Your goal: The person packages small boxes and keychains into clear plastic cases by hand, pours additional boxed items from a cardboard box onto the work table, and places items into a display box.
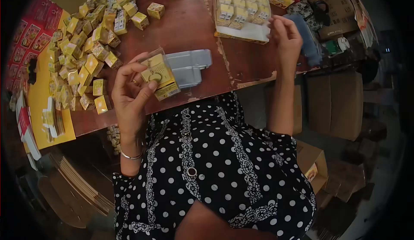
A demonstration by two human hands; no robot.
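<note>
From the head view, here's the left hand out over the near edge of the tabletop, fingers clamped on a clear-wrapped yellow pack, thumb pressed across its face! It looks like a holding-and-handling step. The pack tilts, printed face up towards the camera, long axis slanting from far left to near right, barcode end nearest the body. Clear plastic trays lie just beside it. Over right, the right hand hovers beside the open box, fingers curled; whether they pinch anything, can't tell. The next move calls for a steady left grip.
</note>
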